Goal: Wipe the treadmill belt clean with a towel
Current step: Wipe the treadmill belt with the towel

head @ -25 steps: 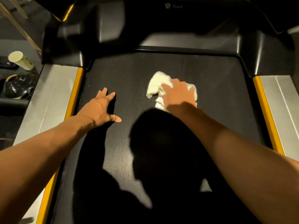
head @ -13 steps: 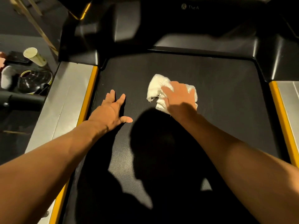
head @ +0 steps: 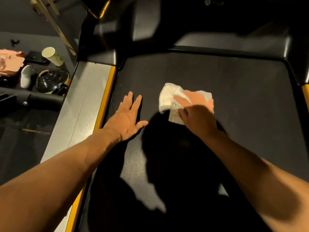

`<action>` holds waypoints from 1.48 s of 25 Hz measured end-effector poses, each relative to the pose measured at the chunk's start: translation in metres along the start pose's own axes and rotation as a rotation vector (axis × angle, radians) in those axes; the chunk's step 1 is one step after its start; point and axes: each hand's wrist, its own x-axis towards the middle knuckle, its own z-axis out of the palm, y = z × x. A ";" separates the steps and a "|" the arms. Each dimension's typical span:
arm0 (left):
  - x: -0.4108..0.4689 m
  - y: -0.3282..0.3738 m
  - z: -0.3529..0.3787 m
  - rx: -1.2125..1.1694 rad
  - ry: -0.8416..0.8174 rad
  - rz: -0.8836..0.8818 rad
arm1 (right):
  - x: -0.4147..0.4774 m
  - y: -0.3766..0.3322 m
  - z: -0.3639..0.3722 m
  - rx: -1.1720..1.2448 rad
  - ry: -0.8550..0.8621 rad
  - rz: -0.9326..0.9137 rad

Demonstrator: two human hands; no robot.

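The black textured treadmill belt (head: 242, 101) fills most of the view. A crumpled white towel (head: 168, 97) lies on its middle, and my right hand (head: 195, 111) presses down on the towel's right part, fingers curled over the cloth. My left hand (head: 128, 118) rests flat on the belt to the left of the towel, fingers spread, holding nothing. My own shadow darkens the belt below both hands.
A silver side rail (head: 85, 104) with a yellow strip (head: 104, 101) borders the belt on the left; another yellow strip (head: 306, 92) shows at the right. The black motor cover (head: 200, 30) rises ahead. A paper cup (head: 51, 56), glass lid (head: 51, 80) and clutter lie left on the floor.
The view has swung left, showing more floor clutter. Both hands stay on the belt in about the same places, the right one still pressing the towel.
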 end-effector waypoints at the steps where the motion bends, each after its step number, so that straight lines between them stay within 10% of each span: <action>1: -0.002 0.000 0.000 -0.043 0.040 -0.001 | -0.003 0.004 0.001 0.069 -0.057 0.065; 7: 0.007 0.011 -0.002 0.134 0.281 0.139 | 0.034 -0.020 0.030 -0.091 0.014 -0.056; 17: 0.032 0.031 -0.006 0.254 0.207 0.231 | 0.026 -0.022 0.018 -0.097 0.110 -0.126; 22: 0.042 0.005 -0.035 0.529 0.181 0.108 | 0.057 -0.050 0.011 -0.126 -0.312 -0.184; 29: 0.033 0.017 -0.022 0.449 0.203 0.153 | 0.071 -0.051 -0.011 -0.479 -0.309 -0.432; 37: 0.014 0.001 -0.018 0.380 0.182 0.277 | 0.037 -0.035 0.001 -0.149 -0.169 -0.430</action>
